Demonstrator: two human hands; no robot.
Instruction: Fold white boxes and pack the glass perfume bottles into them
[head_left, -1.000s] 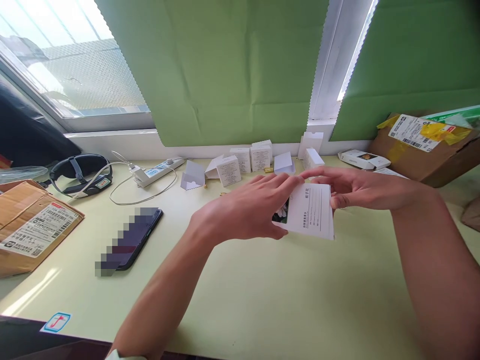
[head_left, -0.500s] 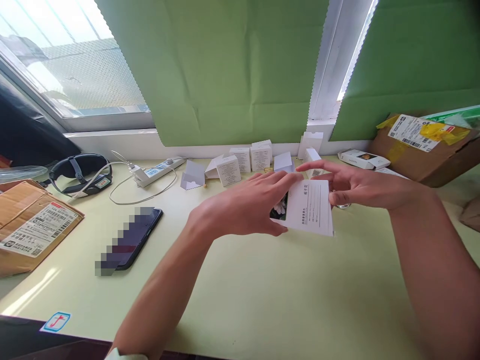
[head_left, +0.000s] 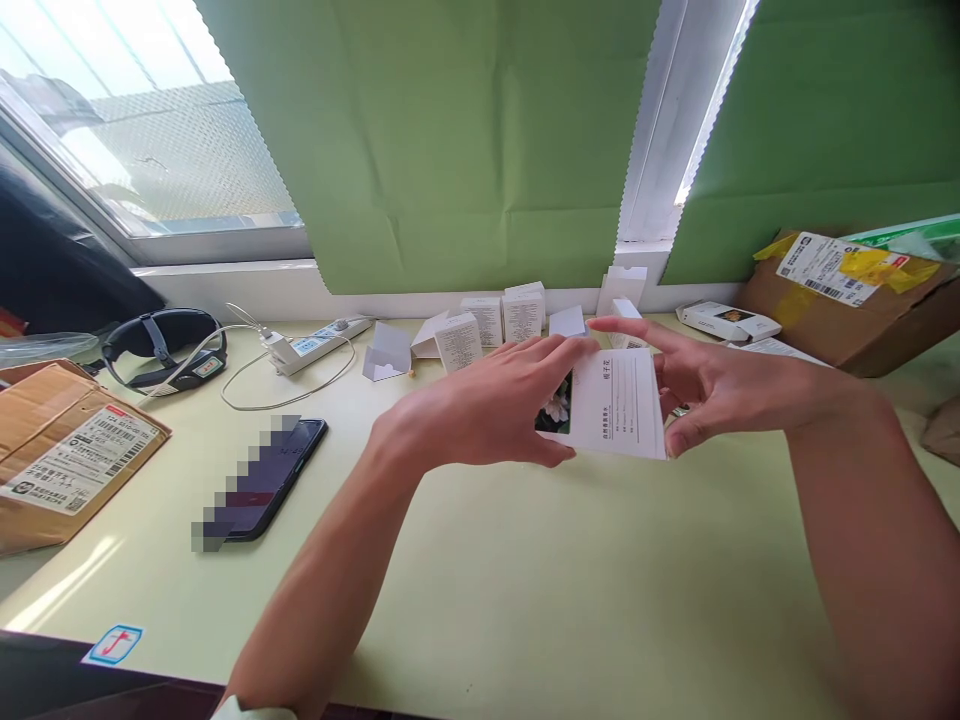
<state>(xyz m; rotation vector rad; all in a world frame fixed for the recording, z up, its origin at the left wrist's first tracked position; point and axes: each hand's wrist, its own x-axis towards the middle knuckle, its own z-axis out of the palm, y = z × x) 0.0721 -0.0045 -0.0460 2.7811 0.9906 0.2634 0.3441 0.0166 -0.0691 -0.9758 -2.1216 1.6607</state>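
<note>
Both my hands hold a small flat white carton (head_left: pixel 619 405) above the pale green table (head_left: pixel 525 580). It has printed lines on its white face and a flower picture on its left part. My left hand (head_left: pixel 480 410) grips its left side, thumb underneath and fingers over the top. My right hand (head_left: pixel 705 385) pinches its right edge between thumb and fingers, with the forefinger stretched along the top edge.
Several small white cartons (head_left: pixel 499 320) stand along the window sill behind. A power strip (head_left: pixel 315 343), a black headband (head_left: pixel 161 345) and a phone (head_left: pixel 262 480) lie left. Cardboard boxes sit at the left edge (head_left: pixel 60 460) and far right (head_left: pixel 847 295).
Both hands have lifted the carton slightly and tilted it, so more of the flower picture shows. My right fingers have shifted along its right edge.
</note>
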